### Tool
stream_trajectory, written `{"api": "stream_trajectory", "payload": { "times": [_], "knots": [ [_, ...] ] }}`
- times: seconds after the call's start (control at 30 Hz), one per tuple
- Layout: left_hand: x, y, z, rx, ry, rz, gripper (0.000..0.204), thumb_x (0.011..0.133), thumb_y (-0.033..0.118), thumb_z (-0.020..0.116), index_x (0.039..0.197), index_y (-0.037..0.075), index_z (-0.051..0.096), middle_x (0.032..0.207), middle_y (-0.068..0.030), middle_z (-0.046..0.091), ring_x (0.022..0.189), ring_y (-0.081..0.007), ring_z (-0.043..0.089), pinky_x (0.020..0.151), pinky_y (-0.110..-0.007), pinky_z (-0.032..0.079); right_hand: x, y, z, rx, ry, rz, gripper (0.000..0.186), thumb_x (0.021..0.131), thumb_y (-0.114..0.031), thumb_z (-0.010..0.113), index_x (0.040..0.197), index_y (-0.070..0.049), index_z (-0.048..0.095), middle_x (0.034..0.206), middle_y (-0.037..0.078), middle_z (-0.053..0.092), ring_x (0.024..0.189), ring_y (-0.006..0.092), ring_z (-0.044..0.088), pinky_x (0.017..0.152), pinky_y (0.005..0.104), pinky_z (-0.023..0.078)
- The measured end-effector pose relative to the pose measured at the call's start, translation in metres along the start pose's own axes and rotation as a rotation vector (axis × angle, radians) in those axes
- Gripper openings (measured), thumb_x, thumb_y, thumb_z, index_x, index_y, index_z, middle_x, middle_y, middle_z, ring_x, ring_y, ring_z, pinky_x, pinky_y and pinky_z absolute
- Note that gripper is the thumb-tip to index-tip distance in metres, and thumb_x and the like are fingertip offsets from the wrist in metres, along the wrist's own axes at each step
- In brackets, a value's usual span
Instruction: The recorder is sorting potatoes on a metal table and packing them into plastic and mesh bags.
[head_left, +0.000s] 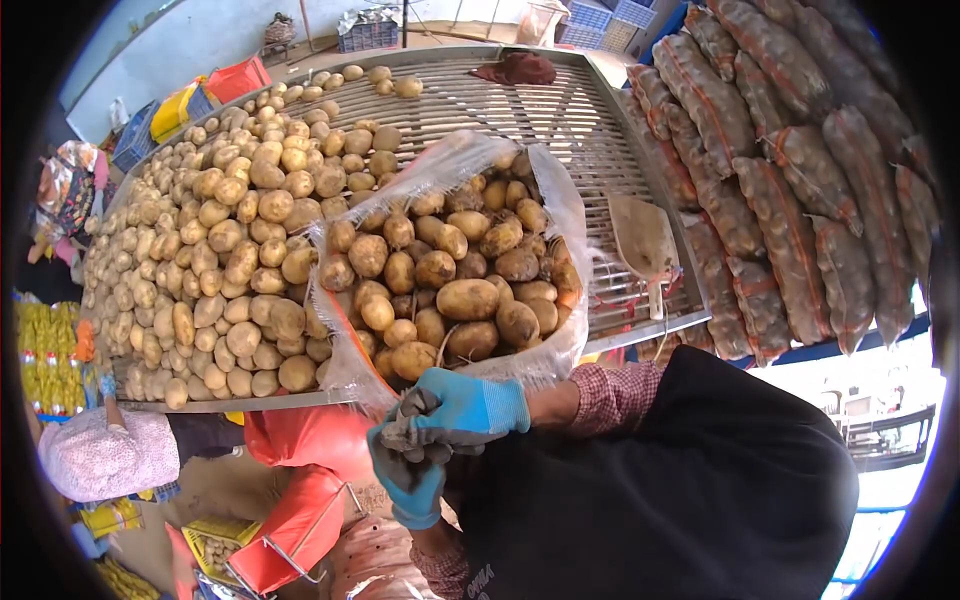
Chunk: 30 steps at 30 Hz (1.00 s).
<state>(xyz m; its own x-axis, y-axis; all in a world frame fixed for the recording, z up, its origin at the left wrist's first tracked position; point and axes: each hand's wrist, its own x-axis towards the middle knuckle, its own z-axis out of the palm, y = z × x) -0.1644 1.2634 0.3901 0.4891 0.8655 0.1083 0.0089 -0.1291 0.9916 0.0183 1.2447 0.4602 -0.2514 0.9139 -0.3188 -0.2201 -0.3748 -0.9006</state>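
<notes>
My right hand, in a blue and dark grey work glove, comes in from the right. Below it, my left hand wears a matching glove. Both are closed and pressed together, their grey-coated fingers bunched against each other; anything between them is hidden. They are just in front of an open translucent sack full of soil-marked potatoes. The sack rests on a slatted metal table, and its mouth is spread wide. A large heap of loose potatoes covers the table's left side.
A metal scoop lies right of the sack, and a dark red cloth at the far edge. Filled mesh sacks are stacked at right. Red chairs and a yellow crate stand at lower left, near another person.
</notes>
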Motion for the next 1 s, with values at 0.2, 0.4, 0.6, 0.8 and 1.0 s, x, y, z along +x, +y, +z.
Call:
{"api": "stream_trajectory", "payload": {
  "times": [0.2, 0.4, 0.6, 0.8, 1.0],
  "knots": [
    [0.003, -0.022, 0.035, -0.052, 0.265, -0.115, 0.028, 0.087, 0.006, 0.068, 0.106, 0.005, 0.048, 0.097, 0.0002, 0.045, 0.091, -0.0105, 0.045, 0.085, -0.027, 0.042, 0.016, -0.016, -0.022, -0.364, -0.008, 0.095, 0.041, 0.101, -0.034, 0.065, 0.079, 0.0, 0.07, 0.066, 0.007, 0.066, 0.059, 0.0157, 0.061, 0.055, 0.0327, 0.051],
    [0.007, -0.021, 0.06, 0.065, 0.458, -0.189, 0.015, 0.094, 0.004, 0.062, 0.081, 0.0, 0.056, 0.072, 0.0016, 0.05, 0.066, -0.0111, 0.045, 0.06, -0.03, 0.039, -0.063, -0.076, -0.104, -0.59, 0.03, -0.557, 0.03, 0.098, -0.033, 0.068, 0.105, -0.004, 0.076, 0.086, 0.013, 0.076, 0.079, 0.0308, 0.072, 0.072, 0.0395, 0.056],
    [0.016, 0.002, 0.082, 0.323, 0.614, -0.126, 0.038, 0.103, 0.021, 0.066, 0.073, 0.002, 0.054, 0.069, -0.0035, 0.059, 0.066, -0.0109, 0.05, 0.065, -0.029, 0.045, -0.077, -0.061, -0.405, -0.385, 0.98, -0.194, 0.043, 0.096, -0.02, 0.076, 0.132, 0.002, 0.067, 0.122, 0.012, 0.074, 0.103, 0.0161, 0.07, 0.094, 0.0282, 0.055],
    [0.011, -0.003, 0.074, 0.325, 0.601, -0.254, 0.026, 0.099, 0.024, 0.067, 0.09, 0.0, 0.064, 0.082, -0.0048, 0.064, 0.077, -0.0141, 0.057, 0.069, -0.033, 0.047, -0.044, 0.042, -0.533, -0.541, 0.592, 0.021, 0.057, 0.105, -0.044, 0.056, 0.146, -0.004, 0.058, 0.138, 0.009, 0.065, 0.126, 0.0194, 0.058, 0.112, 0.0342, 0.043],
    [-0.008, -0.033, 0.095, 0.632, 0.816, -0.166, 0.02, 0.096, 0.011, 0.065, 0.112, -0.001, 0.07, 0.096, -0.0175, 0.073, 0.086, -0.0308, 0.07, 0.078, -0.037, 0.054, -0.003, 0.075, -0.576, -0.356, 0.437, -0.064, 0.054, 0.108, -0.036, 0.048, 0.15, -0.002, 0.052, 0.148, 0.009, 0.057, 0.137, 0.0204, 0.05, 0.119, 0.0361, 0.035]
  ]
}}
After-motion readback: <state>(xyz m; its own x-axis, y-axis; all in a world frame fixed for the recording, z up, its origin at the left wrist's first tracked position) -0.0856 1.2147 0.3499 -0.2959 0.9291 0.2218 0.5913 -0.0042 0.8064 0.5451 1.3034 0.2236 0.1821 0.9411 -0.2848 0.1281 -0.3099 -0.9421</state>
